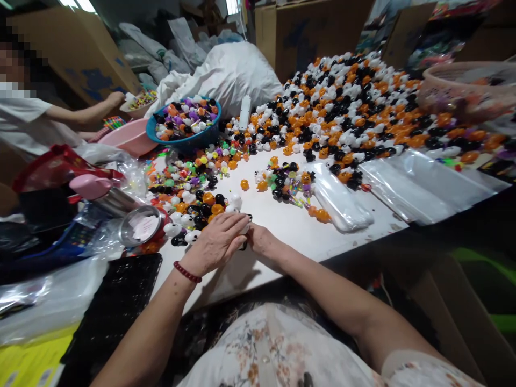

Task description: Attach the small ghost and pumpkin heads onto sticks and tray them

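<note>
My left hand [220, 241], with a dark red bead bracelet [187, 272] at the wrist, is cupped palm down above the white table [278, 220]. Its fingers are pressed together and reach to my right hand [264, 242], whose fingers are curled and partly hidden. Between the two hands show bits of small black and white plastic pieces [245, 229], mostly covered. Just beyond my left hand lies a cluster of orange, black and white figure heads [205, 207]. A smaller group of coloured sticks and heads [288, 183] lies farther right.
A large heap of figure heads [342, 102] fills the back right. Clear plastic bags [341, 201] lie at the right. A blue basin [183, 137] of pieces stands back left, near another person's arm [86, 113]. A metal tumbler [107, 196] and a black tray [116, 301] are left.
</note>
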Available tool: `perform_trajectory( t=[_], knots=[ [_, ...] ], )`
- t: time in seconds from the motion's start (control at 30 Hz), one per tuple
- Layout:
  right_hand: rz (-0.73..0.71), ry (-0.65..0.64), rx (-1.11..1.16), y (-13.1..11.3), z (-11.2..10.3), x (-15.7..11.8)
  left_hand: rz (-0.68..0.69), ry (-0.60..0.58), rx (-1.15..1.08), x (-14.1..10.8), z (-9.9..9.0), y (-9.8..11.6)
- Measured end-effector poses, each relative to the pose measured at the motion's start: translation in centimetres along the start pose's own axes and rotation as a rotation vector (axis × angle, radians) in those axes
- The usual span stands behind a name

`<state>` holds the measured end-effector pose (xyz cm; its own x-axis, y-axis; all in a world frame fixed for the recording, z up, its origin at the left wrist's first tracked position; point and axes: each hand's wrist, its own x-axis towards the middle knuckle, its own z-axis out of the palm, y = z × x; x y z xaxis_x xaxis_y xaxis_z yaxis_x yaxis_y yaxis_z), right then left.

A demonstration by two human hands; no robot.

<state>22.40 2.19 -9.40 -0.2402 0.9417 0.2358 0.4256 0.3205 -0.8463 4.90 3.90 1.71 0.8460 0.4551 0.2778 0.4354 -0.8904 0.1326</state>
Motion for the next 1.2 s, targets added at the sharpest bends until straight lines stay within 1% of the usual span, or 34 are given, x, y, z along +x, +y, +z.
perform_trajectory(
  t=[0.1, 0.17, 0.23, 0.3, 0.33, 0.4, 0.47, 0.5, 0.57, 0.67, 0.77, 0.83, 0.87, 0.9, 0.97, 1.07, 1.13, 1.2],
  knots=[
    [-0.04, -0.01, -0.04, 0.1, -0.3, -0.2, -0.004, 0.0, -0.011, 0.3, 0.0, 0.0],
    [-0.055, 0.012, -0.114, 0.2, -1.6, -0.8, -0.02, 0.008, -0.011, 0.3, 0.1, 0.0],
    [0.011, 0.123, -0.233, 0.3, -3.9, -1.6, -0.031, 0.019, 0.005, 0.2, 0.0, 0.0],
    [0.171, 0.258, -0.414, 0.5, -7.1, -2.5, -0.036, 0.032, 0.037, 0.2, -0.1, 0.2],
    [0.264, 0.296, -0.519, 0.7, -8.9, -2.9, -0.029, 0.037, 0.055, 0.2, -0.1, 0.3],
    [0.405, 0.315, -0.746, 1.1, -12.0, -3.5, 0.003, 0.032, 0.086, 0.4, -0.2, 0.5],
    [0.444, 0.298, -0.956, 1.7, -14.0, -4.0, 0.044, 0.013, 0.11, 0.7, -0.2, 0.6],
    [0.433, 0.288, -1.038, 1.9, -14.6, -4.3, 0.055, 0.004, 0.12, 0.9, -0.2, 0.7],
    [0.392, 0.273, -1.139, 2.4, -14.7, -4.8, 0.053, 0.0, 0.139, 1.0, -0.3, 0.8],
    [0.334, 0.284, -1.167, 2.6, -13.5, -5.8, 0.041, 0.064, 0.166, 0.9, -0.8, 1.6],
    [0.25, 0.368, -1.107, 1.6, -11.8, -6.8, 0.036, 0.201, 0.088, 0.5, -1.4, 3.9],
    [0.164, 0.432, -1.051, 0.2, -10.9, -7.3, -0.032, 0.272, -0.064, 0.5, -1.1, 6.1],
    [0.106, 0.45, -1.027, -0.6, -10.4, -7.6, -0.1, 0.278, -0.15, 0.6, -0.5, 7.0],
    [0.041, 0.454, -1.008, -1.3, -9.9, -7.8, -0.18, 0.266, -0.225, 0.7, 0.3, 7.9],
    [-0.092, 0.434, -0.975, -2.7, -9.1, -8.1, -0.317, 0.187, -0.329, 1.2, 2.3, 8.9],
    [-0.245, 0.405, -0.925, -4.1, -8.1, -8.6, -0.434, 0.034, -0.417, 1.9, 5.2, 9.0],
    [-0.284, 0.397, -0.865, -4.6, -7.8, -9.0, -0.544, -0.055, -0.492, 2.2, 6.4, 8.7],
    [-0.248, 0.41, -0.765, -4.9, -7.5, -9.4, -0.675, -0.08, -0.686, 2.2, 7.0, 8.7]
  ],
)
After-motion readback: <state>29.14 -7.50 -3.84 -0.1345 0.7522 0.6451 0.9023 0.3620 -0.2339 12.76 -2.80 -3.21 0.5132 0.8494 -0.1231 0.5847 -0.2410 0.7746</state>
